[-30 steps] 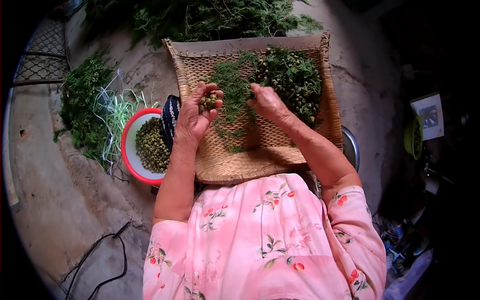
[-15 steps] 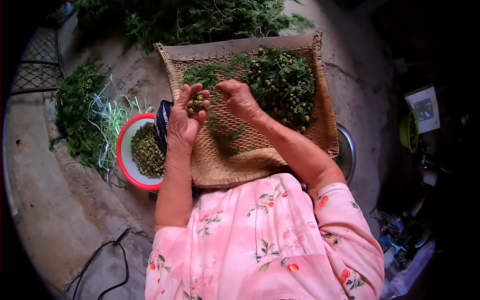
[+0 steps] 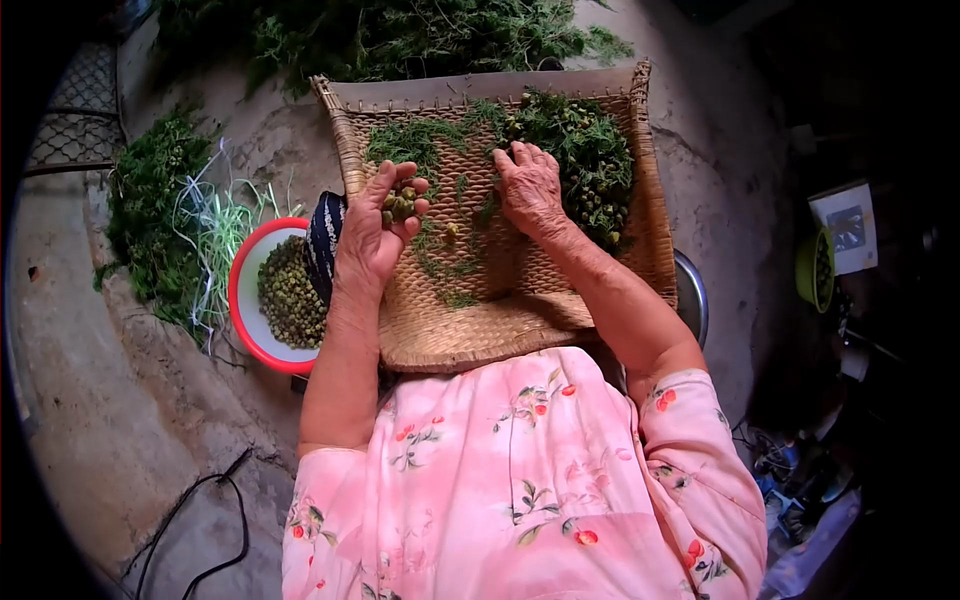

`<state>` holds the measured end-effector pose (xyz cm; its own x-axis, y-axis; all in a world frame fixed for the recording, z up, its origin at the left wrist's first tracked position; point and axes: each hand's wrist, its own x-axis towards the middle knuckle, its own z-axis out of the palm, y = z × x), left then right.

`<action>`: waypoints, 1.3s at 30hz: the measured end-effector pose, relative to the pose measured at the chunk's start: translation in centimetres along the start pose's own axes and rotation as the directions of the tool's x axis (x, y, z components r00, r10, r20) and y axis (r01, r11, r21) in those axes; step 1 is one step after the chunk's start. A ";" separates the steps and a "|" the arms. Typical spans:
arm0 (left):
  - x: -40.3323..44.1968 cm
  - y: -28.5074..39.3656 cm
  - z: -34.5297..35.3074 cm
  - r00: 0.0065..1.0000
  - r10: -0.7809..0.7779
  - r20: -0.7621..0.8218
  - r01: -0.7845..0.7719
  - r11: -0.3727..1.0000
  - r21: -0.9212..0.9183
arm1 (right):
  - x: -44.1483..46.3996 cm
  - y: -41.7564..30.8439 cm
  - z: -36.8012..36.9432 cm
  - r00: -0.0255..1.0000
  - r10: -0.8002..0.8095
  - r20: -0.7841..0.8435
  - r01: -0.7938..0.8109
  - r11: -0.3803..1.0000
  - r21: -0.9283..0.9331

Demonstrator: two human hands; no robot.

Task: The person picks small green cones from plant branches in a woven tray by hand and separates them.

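Observation:
My left hand [image 3: 378, 225] is palm up over the left part of the woven tray [image 3: 480, 340], its fingers curled round several small green seed cones [image 3: 400, 204]. At the left edge of the leafy heap of cones and sprigs [image 3: 590, 160], my right hand [image 3: 530, 187] reaches palm down, its fingertips touching the greenery; whether they pinch anything is hidden. Loose green sprigs [image 3: 410, 140] lie on the tray between and behind my hands. A single pale cone [image 3: 452, 230] rests on the weave between them.
Left of the tray stands a red-rimmed white bowl [image 3: 245, 320] of cones, partly covered by dark patterned cloth [image 3: 324, 240]. Cut branches [image 3: 400, 40] lie behind. Leafy sprigs [image 3: 155, 220] and pale plastic strings [image 3: 225, 230] are farther left; a metal basin [image 3: 693, 295] is at right.
My right hand first moved left towards my left hand, then back right to the leafy heap. My left hand keeps its cones. A pale cone now shows on the tray between my hands.

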<state>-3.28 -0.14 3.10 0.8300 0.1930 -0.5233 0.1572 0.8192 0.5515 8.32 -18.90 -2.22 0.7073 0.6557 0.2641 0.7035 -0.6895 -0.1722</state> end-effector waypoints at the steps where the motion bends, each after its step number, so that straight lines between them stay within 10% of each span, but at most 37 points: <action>1: 0.0 0.1 0.0 1.000 0.000 -0.002 0.000 1.000 0.000 | -0.2 0.3 0.5 0.999 -0.001 0.046 0.004 0.998 -0.060; 7: 0.5 -0.1 -0.4 1.000 -0.016 0.024 0.015 1.000 0.025 | -1.5 -3.1 -0.2 0.939 -0.109 0.326 -0.118 0.788 0.604; 13: 0.5 -0.1 -0.3 1.000 -0.006 0.017 0.005 0.999 0.053 | 1.2 0.8 1.4 0.998 0.058 0.008 -0.058 0.998 -0.021; 22: 0.1 0.0 -0.2 0.999 0.022 0.047 -0.022 1.000 0.001 | -2.1 -3.3 -2.3 0.894 -0.162 0.417 -0.032 0.907 0.421; 31: 0.0 0.1 -0.2 0.999 0.012 0.032 -0.012 1.000 0.009 | -2.0 0.5 -1.9 0.971 -0.149 0.187 0.153 0.988 -0.011; 34: 0.2 0.0 -0.2 0.999 0.013 0.035 -0.014 1.000 0.028 | -0.7 -0.4 -3.5 0.675 -0.060 0.736 0.103 0.995 -0.014; 39: 0.2 -0.1 0.0 1.000 0.006 0.025 -0.008 0.998 0.065 | -0.6 2.0 -3.7 0.801 0.000 0.598 -0.022 0.999 0.029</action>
<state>-3.18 -0.13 2.95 0.8439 0.1850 -0.5036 0.1849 0.7809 0.5966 9.06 -21.79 0.77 0.6085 0.7091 -0.3564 0.6893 -0.6947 -0.2053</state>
